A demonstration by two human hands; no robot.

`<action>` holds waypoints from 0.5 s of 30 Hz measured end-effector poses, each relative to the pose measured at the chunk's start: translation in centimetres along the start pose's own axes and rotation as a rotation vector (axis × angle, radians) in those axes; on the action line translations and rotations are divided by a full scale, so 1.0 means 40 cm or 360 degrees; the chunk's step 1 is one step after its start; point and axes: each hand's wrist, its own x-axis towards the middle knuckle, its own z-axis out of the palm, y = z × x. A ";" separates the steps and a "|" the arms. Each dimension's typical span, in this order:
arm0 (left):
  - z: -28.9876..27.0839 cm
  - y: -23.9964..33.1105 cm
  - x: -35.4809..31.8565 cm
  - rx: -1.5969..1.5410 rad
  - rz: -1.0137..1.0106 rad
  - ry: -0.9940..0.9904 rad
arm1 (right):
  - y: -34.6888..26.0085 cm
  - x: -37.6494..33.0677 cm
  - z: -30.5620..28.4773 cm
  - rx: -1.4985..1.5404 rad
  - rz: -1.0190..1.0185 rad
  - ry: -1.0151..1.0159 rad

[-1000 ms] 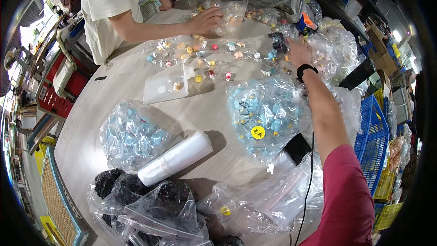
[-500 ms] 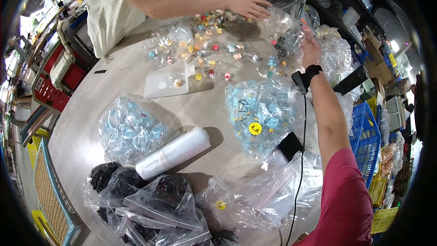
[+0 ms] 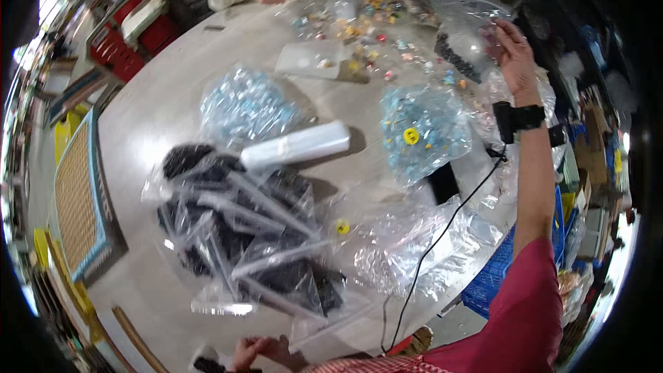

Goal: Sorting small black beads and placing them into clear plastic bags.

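Right hand point(image 3: 514, 52) now raised off the table point(image 3: 159, 117), pinching a clear bag point(image 3: 466, 21) of dark bits held up just left of it, no longer down among the small toys point(image 3: 366, 31); left hand point(image 3: 259, 352) low, grip unclear.

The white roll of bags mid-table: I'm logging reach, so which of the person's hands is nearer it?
Left, narrowly. The left hand sits below the white roll at the table's near edge; the right hand is far right, holding a clear bag.
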 end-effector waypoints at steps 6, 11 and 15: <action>0.120 0.374 -0.306 0.0382 0.1260 0.0230 | -0.287 -0.158 0.107 -0.1113 -0.0922 -0.1053; 0.130 0.473 -0.474 0.0628 0.2281 0.1034 | -0.303 -0.445 0.501 -0.0444 -0.0265 -0.1328; 0.099 0.362 -0.582 0.0776 0.2198 0.0974 | -0.404 -0.778 0.833 0.0095 0.0333 -0.2089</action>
